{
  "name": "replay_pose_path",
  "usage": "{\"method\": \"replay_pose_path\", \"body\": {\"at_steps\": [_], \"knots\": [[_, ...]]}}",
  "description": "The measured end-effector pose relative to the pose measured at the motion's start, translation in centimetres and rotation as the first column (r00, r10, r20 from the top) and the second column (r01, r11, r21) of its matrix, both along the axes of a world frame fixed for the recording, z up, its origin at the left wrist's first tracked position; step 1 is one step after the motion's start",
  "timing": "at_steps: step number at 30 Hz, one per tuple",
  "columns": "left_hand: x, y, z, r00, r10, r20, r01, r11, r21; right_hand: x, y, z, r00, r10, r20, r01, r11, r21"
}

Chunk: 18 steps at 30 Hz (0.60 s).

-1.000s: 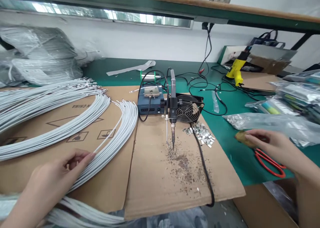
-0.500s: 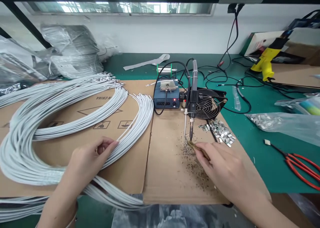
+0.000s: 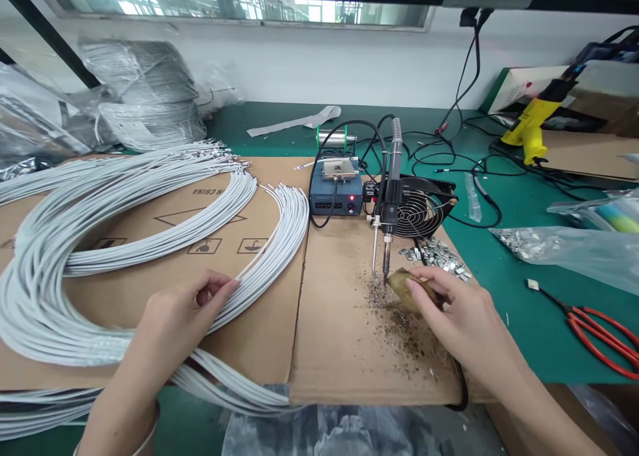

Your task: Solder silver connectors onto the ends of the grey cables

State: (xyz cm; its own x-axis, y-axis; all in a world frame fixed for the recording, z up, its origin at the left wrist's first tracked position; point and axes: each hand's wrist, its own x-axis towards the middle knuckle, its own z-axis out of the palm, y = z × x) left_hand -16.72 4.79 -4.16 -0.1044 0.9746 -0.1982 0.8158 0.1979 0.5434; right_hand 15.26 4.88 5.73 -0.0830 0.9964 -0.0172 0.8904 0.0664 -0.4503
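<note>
My left hand (image 3: 184,319) pinches a white cable (image 3: 253,263) between thumb and fingertips, above the near bundle of white cables (image 3: 289,243). My right hand (image 3: 462,316) is closed on a worn brownish sponge (image 3: 405,291), thumb on one face and fingers behind it. The sponge's left corner is close to the tip of a soldering iron (image 3: 393,200), which is mounted tip down on a stand; whether they touch I cannot tell. Dark solder crumbs (image 3: 399,329) are scattered on the cardboard (image 3: 329,349) below.
Behind the iron are a blue soldering station (image 3: 335,193), a solder wire spool (image 3: 334,138) and a black fan (image 3: 424,206). Small metal connectors (image 3: 442,257) lie on the right. Red-handled scissors (image 3: 604,336) rest on the green table. A larger cable coil (image 3: 44,289) covers the left.
My right hand has moved slightly right and turned the sponge, so its broad face now shows beside the iron tip. My left hand stays on the cable. The view has shifted slightly.
</note>
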Motion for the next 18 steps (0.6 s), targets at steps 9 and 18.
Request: {"method": "replay_pose_path", "body": {"at_steps": [9,18], "knots": [[-0.1,0.1,-0.3,1.0,-0.013,-0.001,0.013,0.998,0.063,-0.5,1.0,-0.3,0.945,-0.163,-0.285,0.07,0.949,-0.309],[0.7,0.2,1.2,0.998,0.059,0.02,-0.059,0.998,-0.024,-0.1,-1.0,-0.5,0.98,0.164,0.113,-0.181,0.97,0.162]]}}
